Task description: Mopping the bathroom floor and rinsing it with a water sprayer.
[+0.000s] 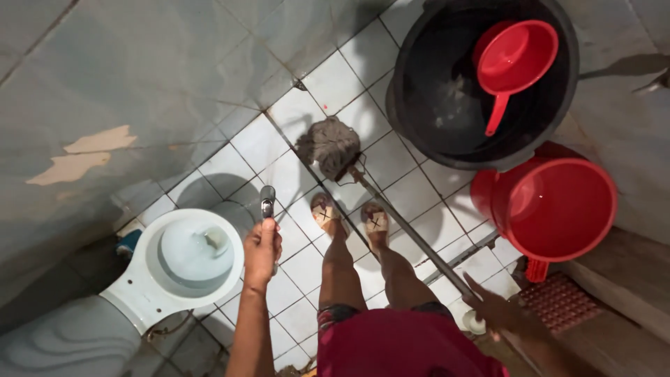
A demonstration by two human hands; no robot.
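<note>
Grey mop head (329, 145) lies ahead of both hands; right hand (497, 307) grasps the mop handle (412, 234), left hand (262, 248) clenches a small metal object (266, 201) beside the toilet (183, 262).

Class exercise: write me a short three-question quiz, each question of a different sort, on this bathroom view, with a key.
1. True or false: the red scoop lies inside the black tub.
2. Which hand holds the mop handle? A) left B) right C) neither
3. Fill in: the mop head rests on the tiled ____.

Key
1. True.
2. B: the right hand closes on its upper end, while the left hand holds up a small silver object beside the toilet bowl.
3. Floor.
</note>
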